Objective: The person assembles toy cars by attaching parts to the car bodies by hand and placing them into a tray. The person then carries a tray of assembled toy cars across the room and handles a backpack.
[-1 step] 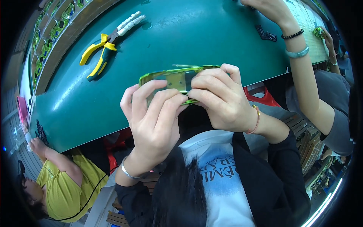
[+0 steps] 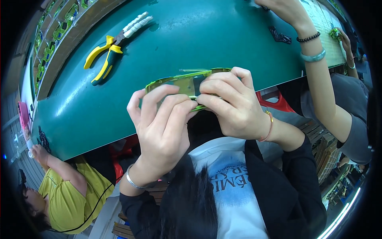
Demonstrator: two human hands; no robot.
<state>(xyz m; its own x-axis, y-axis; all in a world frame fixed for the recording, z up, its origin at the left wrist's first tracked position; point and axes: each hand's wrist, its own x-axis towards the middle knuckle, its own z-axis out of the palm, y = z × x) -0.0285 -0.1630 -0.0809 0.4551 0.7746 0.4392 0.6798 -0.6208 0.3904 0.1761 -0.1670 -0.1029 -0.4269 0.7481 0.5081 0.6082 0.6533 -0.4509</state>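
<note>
A pair of green-framed glasses [image 2: 184, 85] with a see-through yellowish lens is held up in front of me, above the near edge of the table. My left hand [image 2: 161, 125] pinches its lower rim near the middle, while another finger, smeared by motion, is raised over the left part of the lens. Close beside it, my right hand [image 2: 234, 101] is closed round the right part, its fingertips meeting the left ones at the lower rim. My fingers hide much of the right half and what lies between the fingertips.
Yellow-and-black pliers [image 2: 109, 53] with white-wrapped jaws lie on the green table [image 2: 191, 36]. A tray [image 2: 59, 51] with several green glasses stands at far left. Black parts [image 2: 279, 36] lie near a co-worker's arm [image 2: 314, 63] at right; another person [image 2: 65, 183] sits at left.
The glasses have tilted slightly, showing a thinner strip of lens. A raised finger of my left hand has shifted; my right hand is almost still.
</note>
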